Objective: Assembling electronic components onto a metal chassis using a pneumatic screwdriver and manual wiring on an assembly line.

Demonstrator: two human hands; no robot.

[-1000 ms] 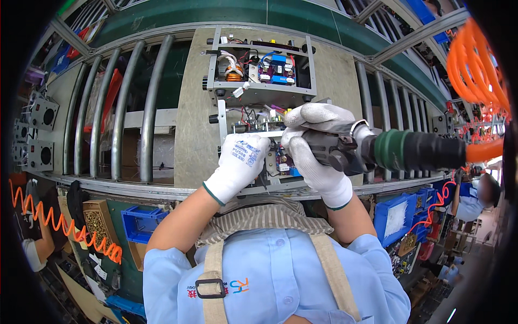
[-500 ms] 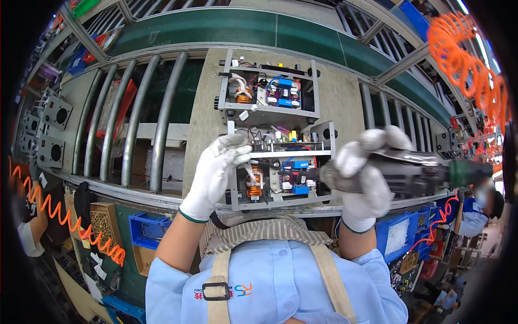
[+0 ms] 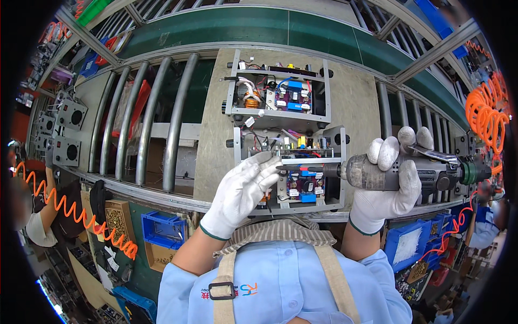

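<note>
Head view shows the right hand [image 3: 380,204] clamped round a power screwdriver [image 3: 372,174], the left hand [image 3: 237,191], fingers together, over a chassis [image 3: 315,160] holding circuit components [image 3: 307,197].

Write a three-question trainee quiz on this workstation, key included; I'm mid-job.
1. Which hand grips the grey-and-black cylindrical power tool?
2. True or false: the white-gloved left hand is near the tip of the tool's slim dark bit.
3. How many open grey metal chassis stand on the pale board: (a) one, (b) two, (c) four?

Key: 1. The white-gloved right hand. 2. True. 3. b.
</note>
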